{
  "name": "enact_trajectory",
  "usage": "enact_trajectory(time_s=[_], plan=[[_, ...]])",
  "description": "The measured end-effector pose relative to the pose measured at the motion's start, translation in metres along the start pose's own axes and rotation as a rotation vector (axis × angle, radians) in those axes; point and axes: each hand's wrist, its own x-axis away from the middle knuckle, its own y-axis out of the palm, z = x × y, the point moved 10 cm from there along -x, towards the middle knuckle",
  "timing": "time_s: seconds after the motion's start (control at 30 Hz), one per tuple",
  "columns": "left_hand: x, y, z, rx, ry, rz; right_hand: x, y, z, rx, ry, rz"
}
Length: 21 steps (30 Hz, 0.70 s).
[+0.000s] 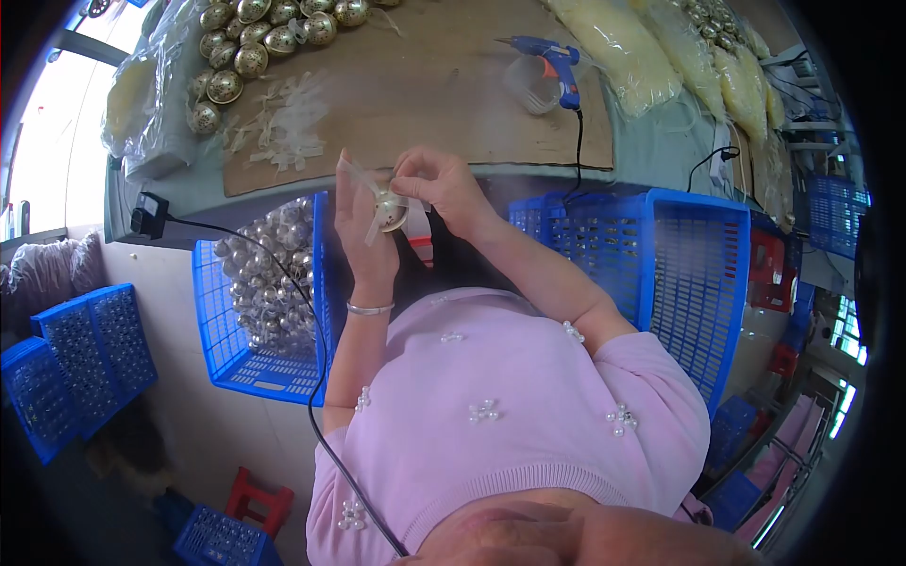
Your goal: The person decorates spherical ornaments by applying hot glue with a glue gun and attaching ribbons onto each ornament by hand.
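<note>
In front of my chest, a shiny gold bauble (393, 217) with dark speckles hangs between my two hands, a pale translucent ribbon (362, 179) at its top. My left hand (360, 222) holds the bauble from the side, its index finger pointing up along the ribbon. With thumb and fingers pinched together, my right hand (444, 189) grips at the top of the bauble, where the exact contact is hidden. Cut ribbon pieces (288, 123) lie on the cardboard sheet (415, 104) beyond my left hand.
More gold baubles (251, 59) are piled at the back left. A blue glue gun (557, 66) lies beside a ribbon roll (530, 87). Left stands a blue crate (264, 377) of baubles; right are blue crates (698, 292). A black cable (316, 377) crosses my left arm.
</note>
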Motion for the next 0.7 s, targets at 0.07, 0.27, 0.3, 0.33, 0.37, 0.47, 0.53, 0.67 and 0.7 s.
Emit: enact_trajectory(time_s=[0.07, 0.27, 0.3, 0.33, 0.37, 0.47, 0.53, 0.67, 0.7], plan=[[0.002, -0.003, 0.001, 0.006, -0.022, 0.0, -0.003, 0.005, 0.011, -0.033, 0.094, -0.086], [0.013, -0.107, 0.006, 0.198, -0.132, 0.431, -0.085, -0.033, -0.052, 0.473, -0.116, 0.195], [0.008, -0.148, 0.0, 0.364, -0.118, 0.377, -0.108, -0.045, -0.07, 0.589, -0.248, 0.292], [0.015, -0.183, 0.001, 0.424, -0.105, 0.514, -0.128, -0.05, -0.082, 0.669, -0.281, 0.35], [0.022, -0.204, 0.001, 0.4, -0.095, 0.592, -0.147, -0.055, -0.094, 0.748, -0.315, 0.409], [0.042, -0.221, 0.011, 0.433, -0.117, 0.755, -0.211, -0.062, -0.109, 1.097, -0.427, 0.494], [0.045, -0.221, 0.009, 0.334, -0.141, 0.705, -0.235, -0.052, -0.117, 1.252, -0.31, 0.39], [0.037, -0.179, 0.004, 0.139, -0.208, 0.522, -0.265, -0.05, -0.103, 1.439, -0.355, 0.365], [0.036, -0.167, 0.0, 0.088, -0.227, 0.444, -0.263, -0.051, -0.103, 1.451, -0.38, 0.407]])
